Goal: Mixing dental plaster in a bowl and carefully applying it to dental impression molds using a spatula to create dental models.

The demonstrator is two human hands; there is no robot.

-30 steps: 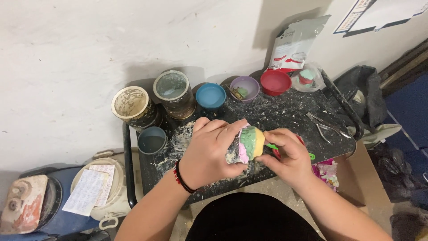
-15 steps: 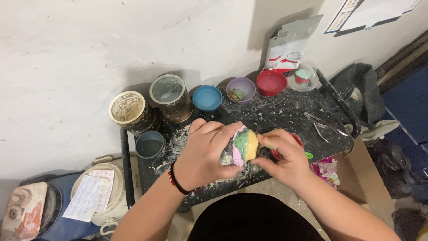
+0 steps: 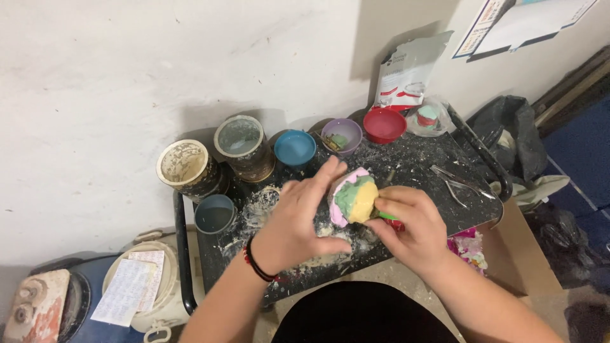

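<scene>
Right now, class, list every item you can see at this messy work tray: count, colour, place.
Multicoloured lump: one, pink, green, yellow, between both hands.
Tray: one, black, speckled white.
Tins: two, stained, back left.
Small bowls: three, blue, purple, red, back row.
Grey cup: one, tray's left edge.
Metal pliers: right side.
Pouch: one, white, against wall.
Left hand: on lump, dark wristband.
Right hand: gripping lump.

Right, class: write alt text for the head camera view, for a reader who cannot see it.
Two bare hands, left hand and right hand, hold a pink, green and yellow lump over a dark, white-spattered tray. Along the wall behind stand two tins and small blue, purple and red bowls.
</scene>
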